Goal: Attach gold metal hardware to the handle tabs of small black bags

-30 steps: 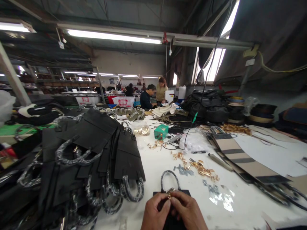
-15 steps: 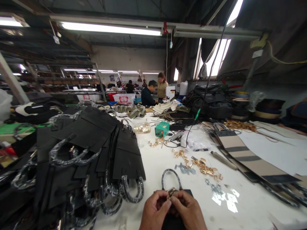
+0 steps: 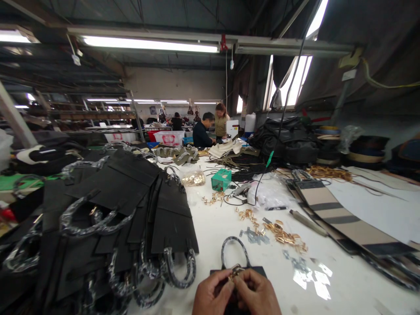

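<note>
Left hand (image 3: pixel 211 292) and right hand (image 3: pixel 257 291) pinch one gold fitting (image 3: pixel 236 269) over one black panel (image 3: pixel 259 271); beyond them sits one green box (image 3: pixel 221 180).

Lying at six o'clock in view, a black panel (image 3: pixel 259 270), mostly hidden, with a dark mottled handle (image 3: pixel 234 238) looping out toward twelve. At the handle's six o'clock side, a gold clasp (image 3: pixel 236 269) (shiny, too small to make out fully).
</note>
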